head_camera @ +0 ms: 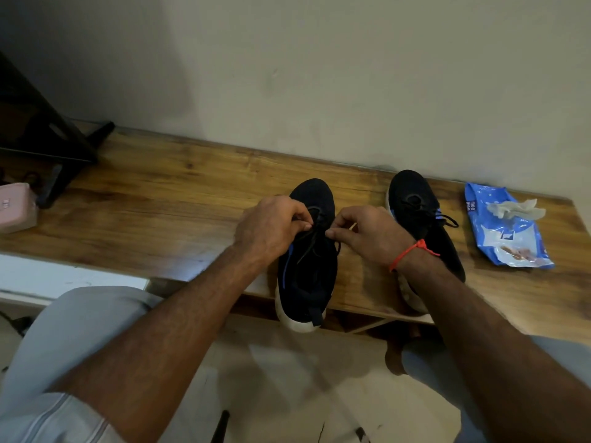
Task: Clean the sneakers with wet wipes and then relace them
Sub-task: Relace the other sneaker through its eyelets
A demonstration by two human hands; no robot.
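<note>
Two black sneakers with white soles stand on the wooden bench [160, 187]. The left sneaker [308, 270] sits in the middle, its heel hanging over the front edge. My left hand [271, 228] and my right hand [367, 233] hover over its tongue, each pinching an end of its black lace [315, 238]. The right sneaker [415, 206] lies further right, partly behind my right forearm, with its lace tied. A blue wet wipes pack [505, 235] lies at the bench's right end with a used wipe [515, 209] on top.
A pale pink box [16, 207] sits at the bench's left end beside a dark stand [48, 148]. The wall runs right behind the bench. My knees in light trousers are below the front edge.
</note>
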